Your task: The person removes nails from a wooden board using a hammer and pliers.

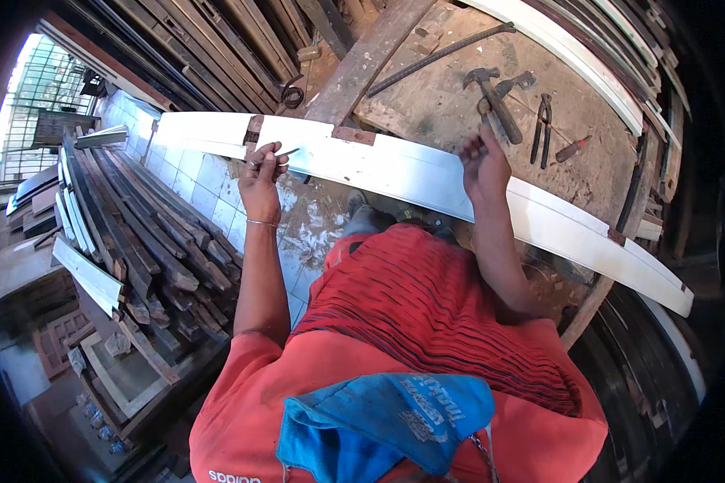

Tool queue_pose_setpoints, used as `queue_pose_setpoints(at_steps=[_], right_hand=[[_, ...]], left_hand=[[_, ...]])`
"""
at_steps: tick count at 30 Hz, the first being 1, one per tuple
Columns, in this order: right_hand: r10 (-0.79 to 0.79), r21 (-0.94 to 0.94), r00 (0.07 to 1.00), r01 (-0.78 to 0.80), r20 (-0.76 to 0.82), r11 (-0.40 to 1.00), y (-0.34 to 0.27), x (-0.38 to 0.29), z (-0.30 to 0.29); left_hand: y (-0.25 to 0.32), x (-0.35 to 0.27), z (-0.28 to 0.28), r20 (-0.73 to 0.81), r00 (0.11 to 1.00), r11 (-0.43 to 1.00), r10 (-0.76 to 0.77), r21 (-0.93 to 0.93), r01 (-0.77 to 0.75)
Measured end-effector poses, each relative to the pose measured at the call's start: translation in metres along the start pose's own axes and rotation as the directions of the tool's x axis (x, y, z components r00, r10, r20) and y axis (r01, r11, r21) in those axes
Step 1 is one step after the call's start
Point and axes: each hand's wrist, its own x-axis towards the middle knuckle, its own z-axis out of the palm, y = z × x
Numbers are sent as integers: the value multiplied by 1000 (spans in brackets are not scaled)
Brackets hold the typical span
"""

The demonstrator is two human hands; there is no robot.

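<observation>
Between thumb and fingers my left hand [262, 175] pinches a thin dark metal piece [287, 152], probably a nail, above a long white-painted board [393, 163]. The board lies crosswise before me and has bare brown notches along its edges. My right hand [484, 163] is raised over the board's far edge, fingers loosely bent and no held thing visible. Just beyond its fingertips, a claw hammer [500, 111] lies across a second hammer [521, 81] on the wooden worktop [420, 118]. Whether a fingertip touches a handle is hard to tell.
Pincers [542, 130], a screwdriver [573, 149] and a ribbed steel bar [441, 58] rest on the worktop. Stacked dark timber [157, 223] fills the left side. More planks [229, 48] lean at the back. A white curved board [580, 60] borders the worktop's far right.
</observation>
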Motion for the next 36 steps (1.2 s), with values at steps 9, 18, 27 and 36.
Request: queue_pose_setpoints(at_steps=[9, 18, 27, 36], right_hand=[[-287, 147, 955, 276, 67, 950, -20, 68, 131], [-278, -275, 950, 231, -146, 933, 45, 15, 71], [-384, -329, 881, 288, -277, 899, 73, -21, 39], [-382, -443, 913, 287, -141, 849, 74, 18, 59]], left_hand=[[-2, 62, 32, 246, 960, 959, 135, 213, -189], [-50, 135, 30, 657, 752, 992, -51, 122, -39], [-51, 180, 29, 773, 594, 974, -224, 151, 171], [-44, 160, 51, 853, 416, 808, -315, 10, 590]])
